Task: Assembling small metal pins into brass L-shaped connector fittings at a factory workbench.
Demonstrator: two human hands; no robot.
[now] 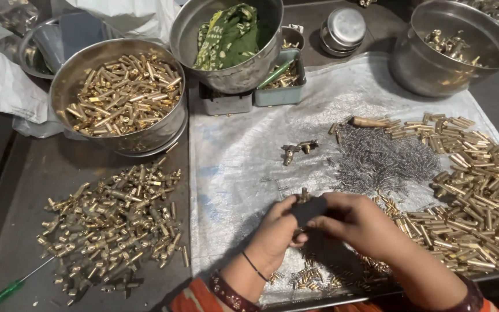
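Crowded bench (41, 173), brass everywhere. Left hand (272, 234) and right hand (356, 222) pinched one brass fitting (305, 197); could've slipped into loose springs (382, 159).

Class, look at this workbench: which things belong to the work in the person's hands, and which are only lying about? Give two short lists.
In use: left hand and right hand gripping a brass fitting with a dark tool; small springs; brass pins.

Lying about: green cloth in a steel bowl; green screwdriver; round steel tin.
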